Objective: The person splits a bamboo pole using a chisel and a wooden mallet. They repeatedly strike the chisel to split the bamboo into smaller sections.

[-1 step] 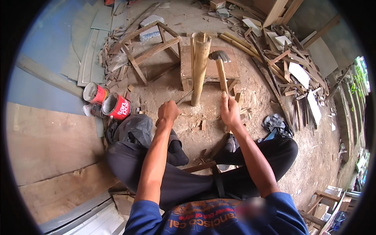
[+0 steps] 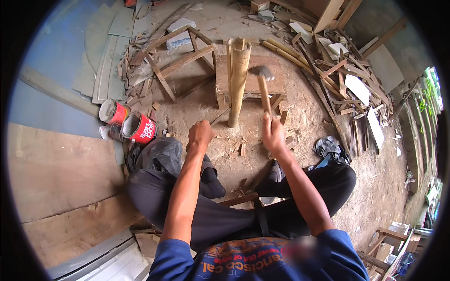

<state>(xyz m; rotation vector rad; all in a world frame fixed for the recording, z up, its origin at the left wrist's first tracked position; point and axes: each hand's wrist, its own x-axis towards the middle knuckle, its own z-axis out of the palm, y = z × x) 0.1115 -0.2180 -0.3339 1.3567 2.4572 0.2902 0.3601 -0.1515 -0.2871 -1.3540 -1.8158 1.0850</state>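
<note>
An upright bamboo pole (image 2: 238,84), split at its top, stands on the floor in front of a low wooden stool (image 2: 262,84). Left of its lower part, my left hand (image 2: 201,134) is closed on a long, thin metal blade (image 2: 222,116), seen nearly edge-on. This blade slants up to the pole and shows again beyond it; whether it cuts into the bamboo I cannot tell. My right hand (image 2: 273,133) is wrapped round the wooden handle of a hammer (image 2: 264,89). The hammer's head, blurred, is over the stool, right of the pole and apart from it.
Two red paint cans (image 2: 139,127) stand at the left beside a dark plastic bag (image 2: 161,154). A wooden frame (image 2: 185,61) lies behind them. Scrap wood (image 2: 349,75) is heaped at the right. Wood chips (image 2: 243,149) litter the floor between my feet and the pole.
The hammer's head has dropped slightly toward me and a little left, and my right hand has shifted slightly left with it. My left hand and the bamboo pole look nearly unchanged.
</note>
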